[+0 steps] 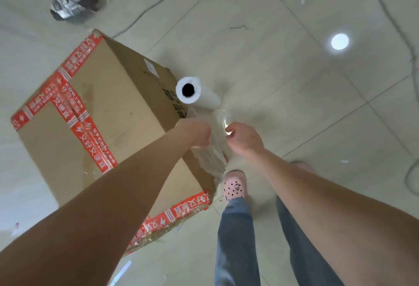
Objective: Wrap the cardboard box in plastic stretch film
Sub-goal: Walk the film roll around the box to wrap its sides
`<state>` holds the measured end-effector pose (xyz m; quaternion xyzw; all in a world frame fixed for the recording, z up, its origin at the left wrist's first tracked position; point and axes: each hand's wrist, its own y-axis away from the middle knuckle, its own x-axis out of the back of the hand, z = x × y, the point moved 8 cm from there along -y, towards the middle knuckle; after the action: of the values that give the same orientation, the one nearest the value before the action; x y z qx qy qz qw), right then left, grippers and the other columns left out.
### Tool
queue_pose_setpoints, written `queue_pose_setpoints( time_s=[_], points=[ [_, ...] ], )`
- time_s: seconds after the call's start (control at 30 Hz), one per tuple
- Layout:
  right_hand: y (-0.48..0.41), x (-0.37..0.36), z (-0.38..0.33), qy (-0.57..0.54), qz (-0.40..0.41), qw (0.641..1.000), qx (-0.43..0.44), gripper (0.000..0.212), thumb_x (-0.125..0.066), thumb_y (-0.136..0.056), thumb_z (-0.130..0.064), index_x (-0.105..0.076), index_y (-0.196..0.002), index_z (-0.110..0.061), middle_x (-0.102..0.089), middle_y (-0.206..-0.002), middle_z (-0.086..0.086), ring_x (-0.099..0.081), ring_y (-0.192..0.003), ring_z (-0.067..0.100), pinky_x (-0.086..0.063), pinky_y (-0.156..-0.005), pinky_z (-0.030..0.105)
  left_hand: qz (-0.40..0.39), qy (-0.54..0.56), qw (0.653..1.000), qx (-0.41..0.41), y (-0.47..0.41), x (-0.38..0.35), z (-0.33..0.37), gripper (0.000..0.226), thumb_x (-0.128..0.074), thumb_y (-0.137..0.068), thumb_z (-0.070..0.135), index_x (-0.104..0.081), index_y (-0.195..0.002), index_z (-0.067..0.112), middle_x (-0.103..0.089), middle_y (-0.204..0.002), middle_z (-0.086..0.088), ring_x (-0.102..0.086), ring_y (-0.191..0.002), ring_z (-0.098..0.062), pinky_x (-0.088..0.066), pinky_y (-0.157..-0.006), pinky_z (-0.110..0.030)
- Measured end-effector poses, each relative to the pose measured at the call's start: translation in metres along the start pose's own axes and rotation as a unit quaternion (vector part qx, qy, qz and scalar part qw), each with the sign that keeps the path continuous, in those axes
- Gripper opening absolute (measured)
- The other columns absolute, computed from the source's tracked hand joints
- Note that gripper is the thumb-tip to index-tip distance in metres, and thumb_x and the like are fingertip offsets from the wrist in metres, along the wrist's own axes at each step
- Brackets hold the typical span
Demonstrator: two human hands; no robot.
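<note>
A large cardboard box (108,109) sealed with red printed tape stands on the tiled floor at the left. A white roll of stretch film (199,94) stands upright on the floor against the box's right side. A loose bunched end of film (214,152) hangs from the roll along the box's near right corner. My left hand (196,132) grips this bunched film at the box's top edge. My right hand (243,138) pinches the same film just to the right.
My feet in pink clogs (234,187) stand right next to the box's near corner. Another person's shoe (72,2) is at the top left. Thin cables (394,20) run across the floor at the top and right.
</note>
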<state>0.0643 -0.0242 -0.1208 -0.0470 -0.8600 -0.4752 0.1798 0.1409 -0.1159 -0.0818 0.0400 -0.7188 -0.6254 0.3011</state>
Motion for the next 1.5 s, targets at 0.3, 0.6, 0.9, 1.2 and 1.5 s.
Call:
queue_pose_setpoints(
  time_s=[0.3,0.6,0.9,1.2,1.5],
  points=[
    [-0.02,0.092,-0.103,0.094,0.039,0.992,0.071,0.042,-0.046,-0.095,-0.027,-0.042,-0.135,-0.017,-0.053,-0.132,0.011,-0.051,-0.122,0.028,-0.041,-0.097,0.032,0.257,0.28,0.902,0.204,0.031,0.098,-0.075,0.035,-0.044,-0.092,0.004,-0.05,-0.125,0.013,-0.056,-0.119,-0.008,-0.059,-0.1,-0.027,-0.047,-0.071,-0.034],
    [-0.097,0.033,-0.131,0.034,-0.079,0.996,-0.032,0.073,-0.061,-0.088,-0.027,-0.022,-0.148,-0.015,-0.048,-0.136,0.011,-0.052,-0.119,0.028,-0.045,-0.089,0.03,0.119,0.358,0.909,0.175,-0.04,0.071,-0.121,0.046,-0.055,-0.091,0.013,-0.038,-0.134,0.008,-0.056,-0.118,-0.013,-0.057,-0.103,-0.029,-0.048,-0.072,-0.034],
    [-0.139,0.014,-0.147,0.086,-0.068,0.994,-0.028,0.023,-0.057,-0.083,-0.02,-0.058,-0.104,-0.013,-0.064,-0.1,0.008,-0.065,-0.083,0.028,-0.058,-0.069,0.038,0.065,0.314,0.937,0.139,-0.083,0.066,-0.141,0.019,-0.048,-0.091,0.008,-0.061,-0.106,0.011,-0.061,-0.095,-0.007,-0.056,-0.079,-0.022,-0.049,-0.068,-0.031],
    [-0.16,0.045,-0.233,0.327,0.016,0.938,0.116,0.024,-0.055,-0.084,-0.02,-0.058,-0.109,-0.02,-0.064,-0.102,0.005,-0.061,-0.095,0.028,-0.035,-0.065,0.029,0.114,0.584,0.752,0.285,-0.074,0.048,-0.192,0.016,-0.055,-0.09,0.019,-0.058,-0.092,0.003,-0.062,-0.085,-0.009,-0.062,-0.075,-0.025,-0.05,-0.062,-0.031],
    [-0.184,0.013,-0.195,-0.02,-0.083,0.992,-0.096,0.033,-0.061,-0.083,-0.011,-0.055,-0.115,-0.011,-0.059,-0.115,0.011,-0.065,-0.09,0.029,-0.06,-0.072,0.043,0.097,0.532,0.793,0.28,-0.083,0.062,-0.206,0.012,-0.052,-0.093,0.02,-0.053,-0.102,0.011,-0.058,-0.092,-0.007,-0.059,-0.085,-0.024,-0.046,-0.064,-0.031]
  ],
)
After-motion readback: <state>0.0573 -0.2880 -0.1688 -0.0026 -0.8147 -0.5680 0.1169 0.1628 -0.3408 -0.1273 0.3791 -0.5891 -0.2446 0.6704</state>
